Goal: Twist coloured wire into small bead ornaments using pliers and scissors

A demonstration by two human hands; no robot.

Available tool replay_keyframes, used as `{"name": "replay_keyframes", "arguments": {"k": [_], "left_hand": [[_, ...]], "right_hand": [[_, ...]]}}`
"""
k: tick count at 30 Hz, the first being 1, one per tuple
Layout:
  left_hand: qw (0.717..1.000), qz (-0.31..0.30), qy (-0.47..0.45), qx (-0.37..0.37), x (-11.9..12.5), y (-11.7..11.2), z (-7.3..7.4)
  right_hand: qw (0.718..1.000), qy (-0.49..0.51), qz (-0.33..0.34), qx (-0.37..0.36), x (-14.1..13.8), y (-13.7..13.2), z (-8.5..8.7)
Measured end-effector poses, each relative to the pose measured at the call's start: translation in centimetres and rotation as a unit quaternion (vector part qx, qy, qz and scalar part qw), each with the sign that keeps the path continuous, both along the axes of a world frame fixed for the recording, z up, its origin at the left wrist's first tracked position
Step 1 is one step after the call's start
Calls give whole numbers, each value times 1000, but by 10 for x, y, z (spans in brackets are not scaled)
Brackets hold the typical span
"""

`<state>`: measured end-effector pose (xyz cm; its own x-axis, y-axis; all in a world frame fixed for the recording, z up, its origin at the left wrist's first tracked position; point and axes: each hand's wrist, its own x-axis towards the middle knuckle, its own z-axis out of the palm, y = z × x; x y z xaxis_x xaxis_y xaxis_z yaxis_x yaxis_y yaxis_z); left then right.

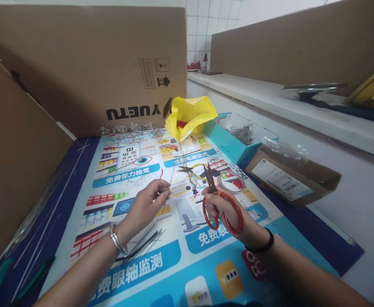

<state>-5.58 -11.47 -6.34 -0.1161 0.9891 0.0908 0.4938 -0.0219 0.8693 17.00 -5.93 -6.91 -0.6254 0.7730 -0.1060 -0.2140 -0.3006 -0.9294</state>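
My left hand (148,200) pinches a thin metal wire (171,177) that stands up from my fingertips. My right hand (220,211) grips red-handled scissors (217,200), their dark blades slightly apart and pointing up toward the wire. Both hands hover over a printed poster (126,170) lying on the table. A bundle of thin dark wires (142,245) lies on the poster under my left wrist. Coloured threads (190,175) trail from a yellow bag (190,115) toward the scissors. A roll of clear tape (232,181) sits just beyond my right hand.
A large cardboard box (87,64) stands at the back, and cardboard panels wall the left side. A teal box (234,140) holding wire pieces and a brown parcel (289,177) lie to the right. Clear plastic bits (126,130) line the poster's far edge. A white ledge (286,102) runs along the right.
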Motion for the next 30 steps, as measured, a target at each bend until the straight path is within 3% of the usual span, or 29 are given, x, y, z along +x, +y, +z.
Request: {"name": "replay_keyframes", "arguments": {"k": [5,9,14,18,21,26,30], "left_hand": [[998,1,61,18,-4,-12,-12],[999,-19,35,-2,-3,-13,-8],[987,-41,-152,-21,3,-14,0],[939,-45,-339,-45,4,-18,4],[918,-39,-393,-24,0,-22,8],[952,2,-304,32,-13,-33,17],[975,43,-216,23,-26,-47,11]], "right_hand": [[1000,-18,20,12,-3,-1,-5],[999,-25,29,10,-5,-3,-6],[994,-79,47,56,-7,-8,-2],[987,-118,69,90,-12,-11,6],[981,-135,82,114,-19,-12,15],[973,-135,110,150,-33,-11,28],[972,-131,124,150,-44,-11,28]]}}
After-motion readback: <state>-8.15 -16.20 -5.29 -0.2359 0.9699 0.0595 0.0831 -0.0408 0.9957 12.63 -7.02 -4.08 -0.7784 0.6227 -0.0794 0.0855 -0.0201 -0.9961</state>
